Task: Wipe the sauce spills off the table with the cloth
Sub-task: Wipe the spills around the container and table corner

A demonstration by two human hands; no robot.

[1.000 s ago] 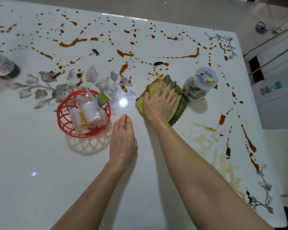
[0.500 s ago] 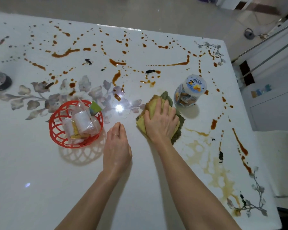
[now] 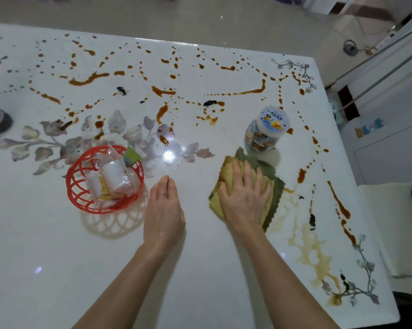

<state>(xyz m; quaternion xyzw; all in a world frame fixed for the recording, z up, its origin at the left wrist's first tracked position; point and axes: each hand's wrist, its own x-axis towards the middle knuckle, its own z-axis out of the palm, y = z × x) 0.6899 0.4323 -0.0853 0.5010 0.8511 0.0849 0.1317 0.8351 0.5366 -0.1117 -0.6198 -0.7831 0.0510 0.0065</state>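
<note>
My right hand (image 3: pixel 244 198) lies flat, fingers spread, pressing the cloth (image 3: pixel 272 184) onto the tabletop (image 3: pixel 57 269) just in front of the jar (image 3: pixel 265 131), probably so it drags evenly. My left hand (image 3: pixel 163 210), flat and empty left of the jar, likely braces me. Sauce (image 3: pixel 250 91) streaks lie beyond the jar.

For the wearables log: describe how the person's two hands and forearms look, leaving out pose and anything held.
Both arms are bare: the left forearm and right forearm show no sleeve, watch or bracelet. There are no gloves. The left hand wears a thin ring on one finger; the right hand shows no ring or other marking.
</note>
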